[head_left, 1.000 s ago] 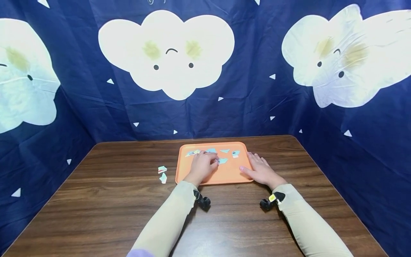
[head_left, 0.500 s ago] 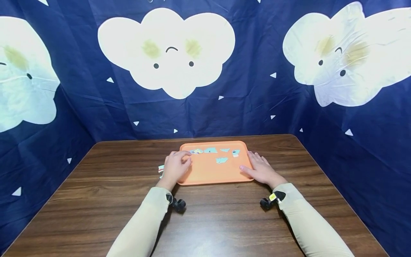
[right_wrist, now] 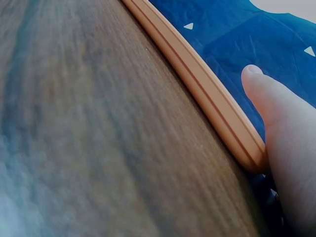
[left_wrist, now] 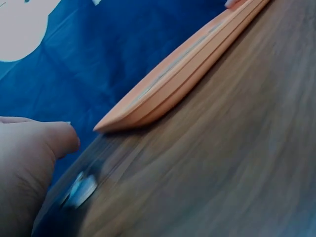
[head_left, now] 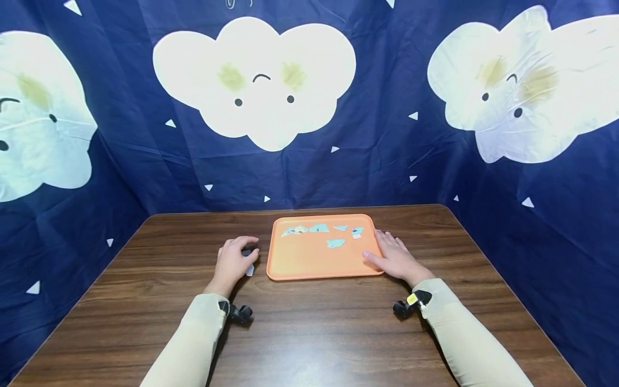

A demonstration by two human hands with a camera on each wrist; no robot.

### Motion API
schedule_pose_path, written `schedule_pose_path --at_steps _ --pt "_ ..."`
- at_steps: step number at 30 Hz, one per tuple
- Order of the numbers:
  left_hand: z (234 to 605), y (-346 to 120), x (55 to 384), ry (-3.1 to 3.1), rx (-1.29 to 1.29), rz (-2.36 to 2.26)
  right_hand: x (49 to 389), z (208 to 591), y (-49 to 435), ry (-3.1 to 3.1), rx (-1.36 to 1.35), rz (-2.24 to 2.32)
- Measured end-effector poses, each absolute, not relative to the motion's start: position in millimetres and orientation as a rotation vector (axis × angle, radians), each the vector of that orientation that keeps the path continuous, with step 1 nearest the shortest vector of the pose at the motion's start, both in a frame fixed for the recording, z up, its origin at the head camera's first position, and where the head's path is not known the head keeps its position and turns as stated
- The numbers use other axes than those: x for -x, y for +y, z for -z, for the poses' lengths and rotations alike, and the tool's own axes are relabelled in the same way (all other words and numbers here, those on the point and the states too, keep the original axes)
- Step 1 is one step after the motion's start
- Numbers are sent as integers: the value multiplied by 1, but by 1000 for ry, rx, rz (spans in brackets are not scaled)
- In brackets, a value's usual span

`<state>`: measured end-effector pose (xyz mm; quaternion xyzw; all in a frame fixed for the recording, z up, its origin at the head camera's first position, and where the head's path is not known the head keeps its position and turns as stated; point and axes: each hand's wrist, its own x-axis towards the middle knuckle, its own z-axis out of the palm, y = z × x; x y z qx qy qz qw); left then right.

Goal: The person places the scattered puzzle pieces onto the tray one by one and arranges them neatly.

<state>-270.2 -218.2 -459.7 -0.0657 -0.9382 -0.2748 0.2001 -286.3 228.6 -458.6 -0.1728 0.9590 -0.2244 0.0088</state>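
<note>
My left hand (head_left: 233,264) hovers over the table left of the tray, fingers bent and thumb apart from them. Beneath and just beside it lie small jagged pale-blue pieces, one piece (head_left: 250,270) showing past the thumb and the rest mostly hidden. The left wrist view has a blurred piece (left_wrist: 81,190) on the wood below the thumb. My right hand (head_left: 397,259) rests along the right edge of the orange tray (head_left: 314,266), its fingers extended and its thumb over the rim. In the tray, several printed scraps form a loose row, with a pale-blue scrap (head_left: 336,243) lower down.
The brown wooden table (head_left: 309,333) reaches back to a dark blue curtain (head_left: 121,107) printed with white clouds. A small camera is strapped to each wrist, the left camera (head_left: 240,313) and the right camera (head_left: 405,308).
My left hand has moved left, off the tray and over to the pieces on the table, uncovering the scraps in the tray. My right hand has stayed at the tray's edge.
</note>
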Motion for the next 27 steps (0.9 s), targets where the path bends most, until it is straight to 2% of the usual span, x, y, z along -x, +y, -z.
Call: schedule_pose_path --at_steps 10,27 --pt "465 -247 267 -2736 147 708 286 458 229 2992 541 706" --pt "467 -263 273 -2721 301 643 287 459 229 2992 533 700"
